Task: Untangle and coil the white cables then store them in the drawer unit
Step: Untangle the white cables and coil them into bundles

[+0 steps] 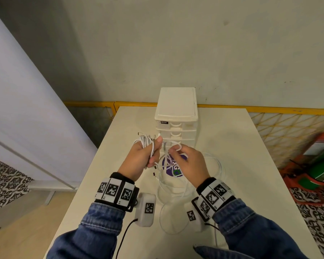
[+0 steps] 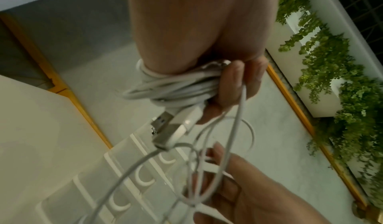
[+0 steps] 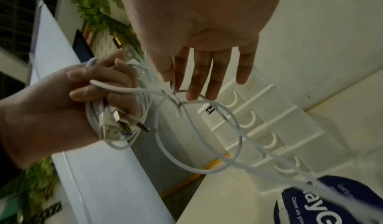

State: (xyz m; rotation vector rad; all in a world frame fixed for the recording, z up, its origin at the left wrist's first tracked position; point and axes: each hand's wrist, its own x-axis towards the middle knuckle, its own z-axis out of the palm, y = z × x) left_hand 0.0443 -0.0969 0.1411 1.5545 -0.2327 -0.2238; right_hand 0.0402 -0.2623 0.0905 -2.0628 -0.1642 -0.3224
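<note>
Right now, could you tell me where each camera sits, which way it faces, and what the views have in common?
Head: worn on the head, looking forward and down at the table and drawer unit; both hands and denim sleeves show.
Left wrist: looks along the left hand at its cable coil; the right hand appears below.
Right wrist: looks along the right hand toward the drawer unit; the left hand shows at left.
Shared: all three show the coil, loose cable loops and the drawer unit.

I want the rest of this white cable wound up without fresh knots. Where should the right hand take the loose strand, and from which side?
Probably on the single run of the loose white strand just beyond the left hand, short of where the strands cross. Come in from the right, pinching with the right hand: the coiled white bundle is already gripped, and loops hang below.
</note>
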